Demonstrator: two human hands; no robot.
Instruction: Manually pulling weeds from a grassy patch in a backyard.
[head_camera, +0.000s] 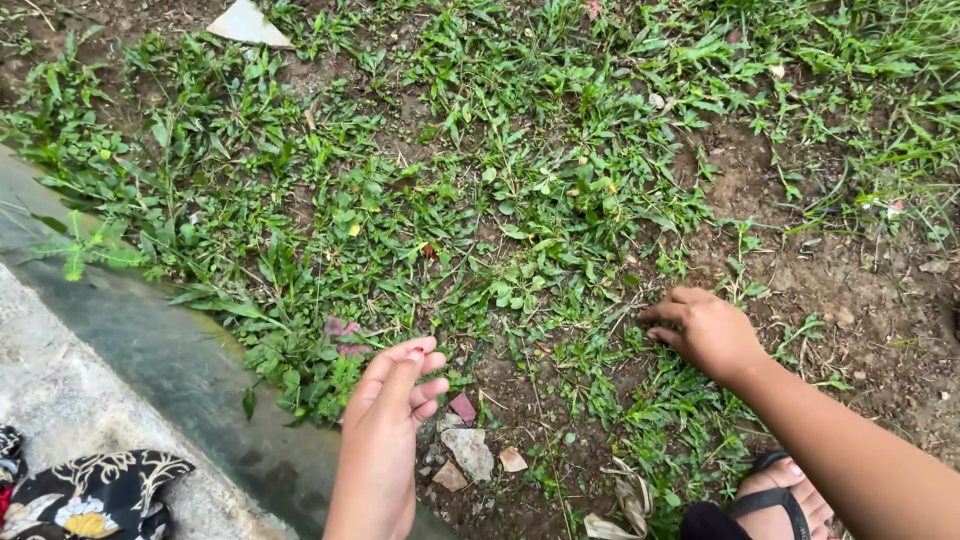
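Down at the near right, my right hand (705, 330) is curled over the weeds (600, 345), fingertips pinching into the low green growth at the edge of the bare soil (850, 290) (can't tell if a stem is actually clamped). My left hand (385, 440) hangs near centre, fingers loosely extended, holding nothing, just above a few small stones (468, 452). Weeds spread far and left across the patch. Concrete curb (130, 340) runs along the near left, patterned cloth (95, 492) lying on it. My sandalled foot (780, 495) sits near right.
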